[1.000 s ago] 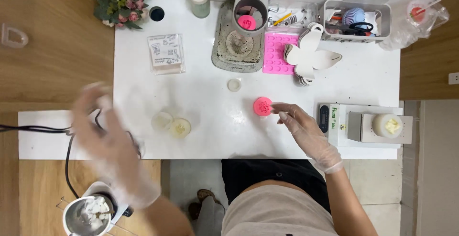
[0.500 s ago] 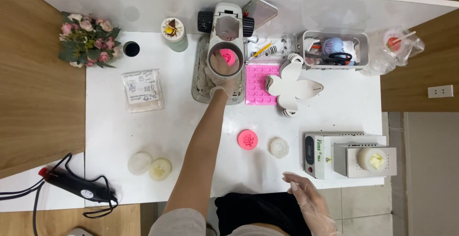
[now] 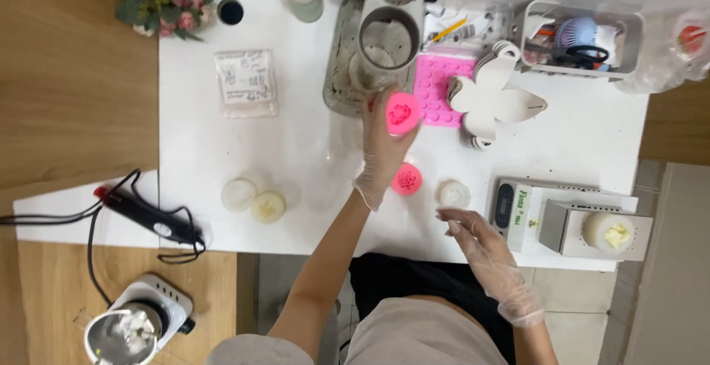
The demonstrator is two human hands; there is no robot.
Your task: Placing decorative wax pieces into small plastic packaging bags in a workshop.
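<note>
My gloved left hand (image 3: 383,147) is raised over the white table (image 3: 310,150) and grips a round pink mould (image 3: 401,113) just below the grey press stand (image 3: 384,39). A second round pink mould (image 3: 407,179) lies flat on the table under that wrist. My gloved right hand (image 3: 473,243) hovers near the table's front edge with fingers spread, holding nothing, just below a clear round lid (image 3: 452,193).
A digital scale (image 3: 573,221) with a cup of wax stands at the right. A pink silicone tray (image 3: 441,84), white butterfly cut-outs (image 3: 492,99) and a tool basket (image 3: 580,36) sit at the back. Two small round cups (image 3: 253,201), a heat gun (image 3: 148,217) and a hotplate pot (image 3: 126,332) are left.
My left hand has drawn back from the press stand, bringing the pink mould out with it. The right hand stays low by the front edge. The camera view shifted slightly.
</note>
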